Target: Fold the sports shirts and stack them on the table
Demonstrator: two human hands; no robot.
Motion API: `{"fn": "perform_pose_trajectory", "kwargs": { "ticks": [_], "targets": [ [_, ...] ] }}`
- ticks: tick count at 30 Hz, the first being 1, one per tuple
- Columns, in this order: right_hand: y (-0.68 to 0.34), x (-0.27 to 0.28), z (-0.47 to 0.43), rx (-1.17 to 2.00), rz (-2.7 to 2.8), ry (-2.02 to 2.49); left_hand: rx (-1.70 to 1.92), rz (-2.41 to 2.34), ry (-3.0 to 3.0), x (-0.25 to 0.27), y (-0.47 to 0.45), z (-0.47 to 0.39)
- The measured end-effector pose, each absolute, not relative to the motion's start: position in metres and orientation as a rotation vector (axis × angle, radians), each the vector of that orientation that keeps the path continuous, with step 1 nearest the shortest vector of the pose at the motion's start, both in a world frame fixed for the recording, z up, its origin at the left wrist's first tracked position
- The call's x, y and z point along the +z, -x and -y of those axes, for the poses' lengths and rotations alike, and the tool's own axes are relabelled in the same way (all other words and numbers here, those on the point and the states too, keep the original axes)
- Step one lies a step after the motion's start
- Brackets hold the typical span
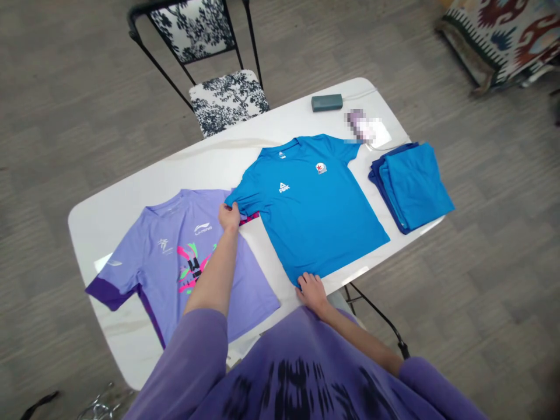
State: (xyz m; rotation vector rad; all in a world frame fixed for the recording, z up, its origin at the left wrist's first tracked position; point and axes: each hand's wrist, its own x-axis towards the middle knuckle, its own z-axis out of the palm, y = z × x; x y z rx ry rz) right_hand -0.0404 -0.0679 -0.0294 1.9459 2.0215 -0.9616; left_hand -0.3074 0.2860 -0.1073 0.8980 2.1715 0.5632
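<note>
A blue T-shirt (pixel 319 216) lies face up, spread over the middle of the table, with a white logo and a small round badge on its chest. My left hand (pixel 229 217) is closed on the edge of its sleeve on the left. At the lower left corner of the hem, my right hand (pixel 311 290) has its fingers bent over the fabric, pinching it. A purple T-shirt (pixel 249 291) with a bright graphic lies flat to the left, partly covered by my left forearm. The blue sleeve overlaps its far sleeve.
Folded blue clothes (pixel 415 186) are stacked at the right end of the white table (pixel 192 166). A dark grey box-shaped device (pixel 326 103) with a cable and a blurred-out item (pixel 361 125) lie at the back. A patterned chair (pixel 227 99) stands behind the table.
</note>
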Motion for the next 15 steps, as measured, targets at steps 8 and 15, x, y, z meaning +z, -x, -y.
{"fn": "perform_pose_trajectory", "kwargs": {
  "ticks": [8, 15],
  "targets": [
    [0.025, -0.007, 0.088, -1.062, -2.044, -1.974, 0.923, -1.996, -0.818, -0.082, 0.310, -0.295],
    [-0.024, 0.012, 0.106, -1.383, -2.014, -2.387, 1.125, -1.737, -1.052, -0.075, 0.264, -0.362]
  ]
}}
